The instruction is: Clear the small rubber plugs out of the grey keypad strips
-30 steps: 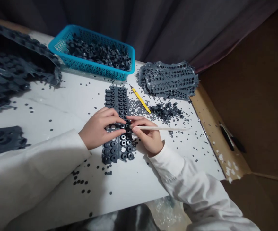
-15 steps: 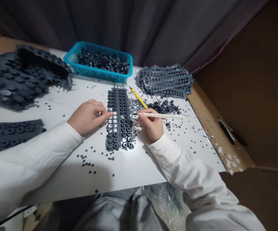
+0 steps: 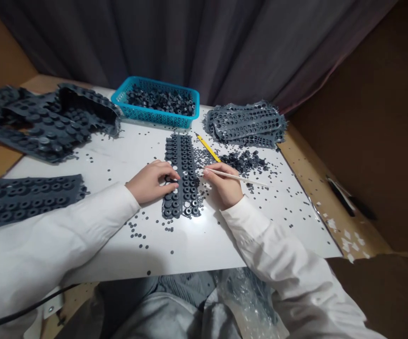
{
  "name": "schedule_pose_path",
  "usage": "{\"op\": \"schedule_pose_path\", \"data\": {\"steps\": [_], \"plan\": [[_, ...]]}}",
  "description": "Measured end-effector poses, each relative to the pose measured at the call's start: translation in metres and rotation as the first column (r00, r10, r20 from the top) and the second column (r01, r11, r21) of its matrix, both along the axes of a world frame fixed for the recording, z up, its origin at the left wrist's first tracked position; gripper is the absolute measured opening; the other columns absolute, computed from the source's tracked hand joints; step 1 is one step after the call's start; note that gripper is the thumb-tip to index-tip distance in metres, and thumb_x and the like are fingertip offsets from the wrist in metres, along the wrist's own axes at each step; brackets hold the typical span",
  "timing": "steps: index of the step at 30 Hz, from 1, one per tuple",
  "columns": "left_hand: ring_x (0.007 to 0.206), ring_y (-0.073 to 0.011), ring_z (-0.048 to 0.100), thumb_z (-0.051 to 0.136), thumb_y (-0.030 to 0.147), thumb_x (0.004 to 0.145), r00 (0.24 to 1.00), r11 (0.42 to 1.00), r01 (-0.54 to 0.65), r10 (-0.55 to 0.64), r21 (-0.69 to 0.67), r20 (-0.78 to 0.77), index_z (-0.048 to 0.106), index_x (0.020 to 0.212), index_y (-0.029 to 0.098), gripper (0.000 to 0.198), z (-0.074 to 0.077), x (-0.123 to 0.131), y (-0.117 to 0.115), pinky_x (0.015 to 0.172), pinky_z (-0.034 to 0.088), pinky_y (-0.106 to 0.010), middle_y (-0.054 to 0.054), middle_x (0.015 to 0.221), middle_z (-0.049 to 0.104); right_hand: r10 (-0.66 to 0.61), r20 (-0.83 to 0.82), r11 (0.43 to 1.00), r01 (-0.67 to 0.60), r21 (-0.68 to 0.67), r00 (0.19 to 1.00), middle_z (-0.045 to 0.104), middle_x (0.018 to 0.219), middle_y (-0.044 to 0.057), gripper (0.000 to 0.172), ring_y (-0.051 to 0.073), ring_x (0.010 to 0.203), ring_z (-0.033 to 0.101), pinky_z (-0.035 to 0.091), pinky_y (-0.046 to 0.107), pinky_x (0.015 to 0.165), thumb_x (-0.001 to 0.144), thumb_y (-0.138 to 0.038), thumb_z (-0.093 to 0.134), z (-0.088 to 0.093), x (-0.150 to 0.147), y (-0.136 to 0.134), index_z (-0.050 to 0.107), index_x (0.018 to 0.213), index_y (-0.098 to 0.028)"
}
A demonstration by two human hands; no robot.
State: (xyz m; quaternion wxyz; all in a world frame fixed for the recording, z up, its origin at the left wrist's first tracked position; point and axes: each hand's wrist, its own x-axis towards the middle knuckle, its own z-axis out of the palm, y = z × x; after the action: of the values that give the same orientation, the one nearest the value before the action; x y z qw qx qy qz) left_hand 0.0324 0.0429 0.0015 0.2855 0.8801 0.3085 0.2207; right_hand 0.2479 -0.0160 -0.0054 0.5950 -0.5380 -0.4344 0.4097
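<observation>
Mostly, the rubber strip (image 3: 181,155) is filled, a few bare holes (image 3: 187,204) left; my left hand (image 3: 150,182) rests open on it, my right hand (image 3: 224,186) pinching a thin stick (image 3: 234,175).

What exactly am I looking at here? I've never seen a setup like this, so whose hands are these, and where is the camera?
No machine is involved: these are a person's two bare hands, filmed by a single camera worn on their head, looking forward and down. On a white tabletop lies a dark rubber strip with rows of rings. The left hand rests on the strip, and the right hand holds a thin stick just beside it. Farther away are a blue basket of dark rubber pieces, a yellow pencil and a pile of gray punched sheets.
</observation>
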Motion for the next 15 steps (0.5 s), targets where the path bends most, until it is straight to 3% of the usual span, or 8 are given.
{"op": "schedule_pose_path", "data": {"steps": [4, 10, 15], "plan": [[0.082, -0.0182, 0.055, 0.064, 0.034, 0.079, 0.999, 1.0, 0.007, -0.006, -0.027, 0.035, 0.066, 0.086, 0.019, 0.017, -0.004, 0.008, 0.001, 0.075, 0.044, -0.031, -0.003, 0.083, 0.062, 0.049, 0.007, 0.999, -0.049, 0.016, 0.999, 0.066, 0.065, -0.002, 0.016, 0.013, 0.062, 0.061, 0.05, 0.027, 0.064, 0.064, -0.031, 0.079, -0.002, 0.002, 0.001, 0.068, 0.068, -0.02], [0.082, -0.0185, 0.055, 0.063, 0.032, 0.081, 1.0, 1.0, 0.007, -0.007, -0.004, 0.018, 0.066, 0.089, 0.02, 0.015, -0.01, 0.014, -0.001, 0.077, 0.043, -0.032, -0.002, 0.081, 0.061, 0.294, 0.054, 0.954, -0.296, 0.052, 0.954, 0.071, 0.083, 0.004, 0.019, 0.018, 0.084, 0.065, 0.051, 0.034, 0.079, 0.07, -0.034, 0.077, -0.004, 0.003, -0.003, 0.064, 0.069, -0.02], [0.082, -0.0184, 0.055, 0.063, 0.032, 0.083, 0.999, 0.999, -0.023, 0.022, 0.022, 0.039, 0.07, 0.089, 0.02, 0.015, -0.013, 0.016, -0.001, 0.075, 0.043, -0.031, -0.002, 0.082, 0.063, 0.337, 0.052, 0.941, -0.338, 0.023, 0.94, 0.073, 0.09, 0.007, 0.019, 0.02, 0.09, 0.067, 0.052, 0.035, 0.081, 0.074, -0.034, 0.075, -0.006, 0.006, -0.006, 0.063, 0.072, -0.019]]}}
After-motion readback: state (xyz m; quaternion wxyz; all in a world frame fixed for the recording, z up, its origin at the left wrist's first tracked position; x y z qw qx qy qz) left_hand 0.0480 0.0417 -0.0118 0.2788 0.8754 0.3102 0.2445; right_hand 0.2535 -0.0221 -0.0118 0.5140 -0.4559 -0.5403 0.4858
